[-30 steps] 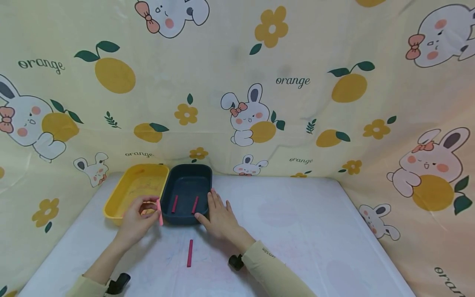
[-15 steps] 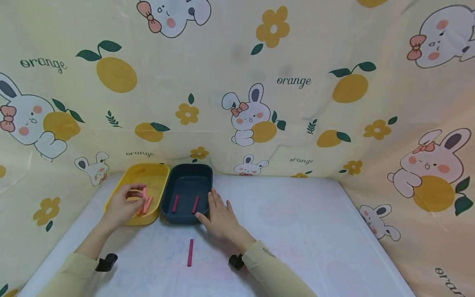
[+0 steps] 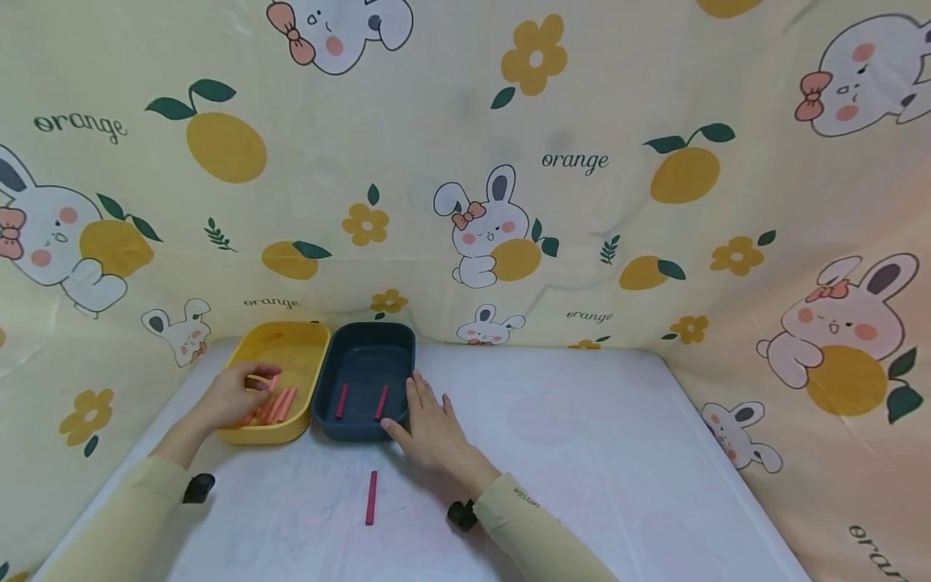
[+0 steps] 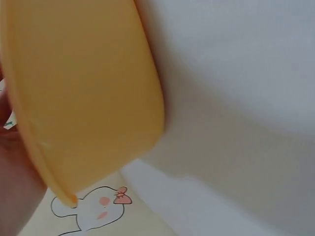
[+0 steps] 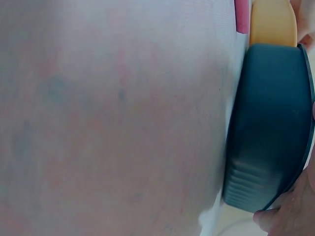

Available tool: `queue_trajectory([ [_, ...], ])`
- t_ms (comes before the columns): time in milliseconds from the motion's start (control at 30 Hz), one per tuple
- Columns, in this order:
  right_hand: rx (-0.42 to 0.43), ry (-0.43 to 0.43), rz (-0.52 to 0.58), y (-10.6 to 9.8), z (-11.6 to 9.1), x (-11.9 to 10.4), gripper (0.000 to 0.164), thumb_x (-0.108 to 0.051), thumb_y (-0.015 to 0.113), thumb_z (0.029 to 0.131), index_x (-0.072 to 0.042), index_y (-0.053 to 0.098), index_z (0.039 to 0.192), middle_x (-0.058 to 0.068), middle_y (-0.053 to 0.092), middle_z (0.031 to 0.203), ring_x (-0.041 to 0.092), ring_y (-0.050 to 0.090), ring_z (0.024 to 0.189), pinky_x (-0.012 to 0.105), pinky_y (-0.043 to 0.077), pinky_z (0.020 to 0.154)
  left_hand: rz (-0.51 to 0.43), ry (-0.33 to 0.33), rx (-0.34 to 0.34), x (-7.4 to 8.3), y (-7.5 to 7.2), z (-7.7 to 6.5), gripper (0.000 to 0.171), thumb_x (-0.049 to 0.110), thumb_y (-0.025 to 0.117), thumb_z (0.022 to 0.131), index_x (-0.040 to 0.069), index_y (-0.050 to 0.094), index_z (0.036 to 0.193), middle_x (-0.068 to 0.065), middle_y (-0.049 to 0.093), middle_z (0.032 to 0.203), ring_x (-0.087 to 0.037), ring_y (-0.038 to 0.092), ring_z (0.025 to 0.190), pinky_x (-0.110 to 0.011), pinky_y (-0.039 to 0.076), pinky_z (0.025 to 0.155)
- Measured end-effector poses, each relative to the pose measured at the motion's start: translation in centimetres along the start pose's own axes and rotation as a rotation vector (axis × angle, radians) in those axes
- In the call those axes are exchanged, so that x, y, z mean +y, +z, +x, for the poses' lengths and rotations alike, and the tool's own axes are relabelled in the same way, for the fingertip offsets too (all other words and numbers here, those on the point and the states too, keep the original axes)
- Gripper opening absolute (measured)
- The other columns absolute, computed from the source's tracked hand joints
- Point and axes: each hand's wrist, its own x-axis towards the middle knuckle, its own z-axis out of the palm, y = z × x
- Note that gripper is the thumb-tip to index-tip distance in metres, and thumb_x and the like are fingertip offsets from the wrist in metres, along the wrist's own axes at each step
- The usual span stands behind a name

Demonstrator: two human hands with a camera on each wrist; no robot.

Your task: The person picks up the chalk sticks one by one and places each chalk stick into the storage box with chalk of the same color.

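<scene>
At the left of the head view, my left hand reaches over the near left rim of the yellow container, thumb and fingers pinching a short pink stick. Beneath its fingertips lie several pink sticks in that container. My right hand rests against the near right side of the dark blue container, its fingers straight along the rim and the thumb at the near corner. Two dark red sticks lie apart inside the dark blue container. The left wrist view mostly shows the yellow container's outer wall.
Another dark red stick lies on the white table in front of the containers. Both containers stand side by side near the patterned cloth at the back. Faint coloured smudges mark the tabletop.
My left hand has moved left with a pink stick, from beside the dark blue container to over the yellow one. My right hand stays on the dark blue container.
</scene>
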Motion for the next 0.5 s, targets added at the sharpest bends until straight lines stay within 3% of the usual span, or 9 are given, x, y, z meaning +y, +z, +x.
queue_trajectory([
  [133,0.002,0.000,0.001,0.1,0.0,0.0,0.092,-0.069,0.034,0.104,-0.006,0.013,0.166,0.008,0.005,0.175,0.025,0.014,0.160,0.060,0.015,0.125,0.014,-0.038,-0.035,-0.7,0.1,0.5,0.042,-0.003,0.064,0.096,-0.009,0.057,0.137,-0.028,0.059,0.129,-0.036,0.060,0.106,-0.027,0.057,0.078],
  [267,-0.002,0.004,0.001,0.1,0.0,0.0,0.092,-0.070,0.034,0.103,-0.006,0.013,0.167,0.007,0.004,0.175,0.025,0.013,0.160,0.059,0.015,0.125,0.014,-0.034,-0.067,-1.2,0.0,1.0,0.040,-0.005,0.062,0.096,-0.011,0.058,0.135,-0.028,0.061,0.124,-0.034,0.059,0.102,-0.027,0.056,0.074],
  [500,-0.008,0.006,0.003,0.0,0.1,-0.1,0.092,-0.069,0.034,0.104,-0.006,0.013,0.166,0.008,0.004,0.175,0.025,0.014,0.160,0.059,0.015,0.125,0.023,-0.073,-0.141,-1.5,-0.3,1.8,0.037,-0.003,0.060,0.097,-0.011,0.059,0.133,-0.028,0.061,0.124,-0.031,0.058,0.100,-0.032,0.055,0.078],
])
